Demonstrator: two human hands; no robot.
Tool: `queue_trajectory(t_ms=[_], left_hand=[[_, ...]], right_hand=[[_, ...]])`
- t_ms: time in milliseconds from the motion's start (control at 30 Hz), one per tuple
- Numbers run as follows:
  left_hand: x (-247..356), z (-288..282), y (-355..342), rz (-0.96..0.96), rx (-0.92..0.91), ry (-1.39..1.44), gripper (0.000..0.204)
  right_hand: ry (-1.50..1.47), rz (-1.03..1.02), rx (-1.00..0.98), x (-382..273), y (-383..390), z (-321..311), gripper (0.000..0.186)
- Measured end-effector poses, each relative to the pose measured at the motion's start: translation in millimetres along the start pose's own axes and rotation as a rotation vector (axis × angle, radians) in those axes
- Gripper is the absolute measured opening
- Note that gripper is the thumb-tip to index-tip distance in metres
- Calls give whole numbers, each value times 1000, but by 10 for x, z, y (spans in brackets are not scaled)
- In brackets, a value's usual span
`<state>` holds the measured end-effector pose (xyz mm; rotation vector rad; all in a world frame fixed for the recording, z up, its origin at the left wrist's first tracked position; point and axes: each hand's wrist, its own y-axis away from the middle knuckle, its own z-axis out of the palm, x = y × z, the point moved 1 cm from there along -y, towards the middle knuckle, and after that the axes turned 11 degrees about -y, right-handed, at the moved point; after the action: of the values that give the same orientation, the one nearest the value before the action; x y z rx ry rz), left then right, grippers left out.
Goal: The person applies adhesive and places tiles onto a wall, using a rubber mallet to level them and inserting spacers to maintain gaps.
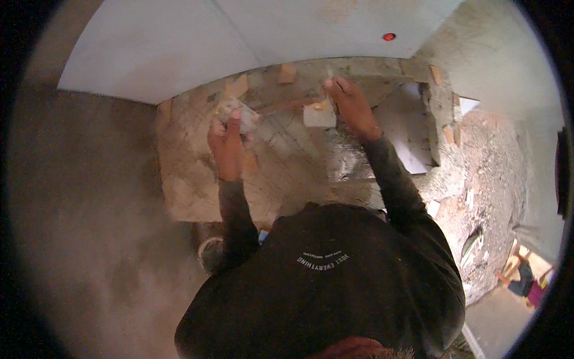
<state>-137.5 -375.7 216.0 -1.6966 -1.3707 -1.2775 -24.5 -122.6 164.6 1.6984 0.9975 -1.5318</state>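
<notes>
Near the back left of a cement-stained worktop [191, 155], my left hand [228, 143] grips a pale, mottled flat piece [242, 109], thumb over its face. Right of centre, my right hand [353, 110] has its fingers closed on a thin pale item [329, 73], blurred and too small to make out. Just left of and below those fingers is a small whitish square block [318, 118] with a yellowish patch. A reddish-brown strip [281, 105] lies between the two hands, reaching toward the block.
A white wall panel [179, 42] with a red round fitting [389, 36] borders the back. A dark-rimmed recess [412, 134] sits at right, orange scraps [287, 73] along the edges, a bucket [210, 254] below left. Rubble [490, 173] covers the right floor; another person [526, 278] is at lower right.
</notes>
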Motion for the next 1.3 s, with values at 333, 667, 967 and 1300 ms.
queue_trajectory(t_ms=[333, 667, 967, 1300], left_hand=[[-62, -169, 98, -33, -214, 197, 29], [-183, 49, 123, 157, -468, -350, 29], [6, 280, 128, 490, -203, -708, 23], [-122, 125, 198, 561, -356, -523, 21]], right_hand=[[-17, 22, -591, 476, 329, 993, 36], [-174, -339, -272, -92, 89, 670, 19], [6, -307, -401, -242, -10, 613, 16], [-709, 220, -599, -44, 71, 646, 21]])
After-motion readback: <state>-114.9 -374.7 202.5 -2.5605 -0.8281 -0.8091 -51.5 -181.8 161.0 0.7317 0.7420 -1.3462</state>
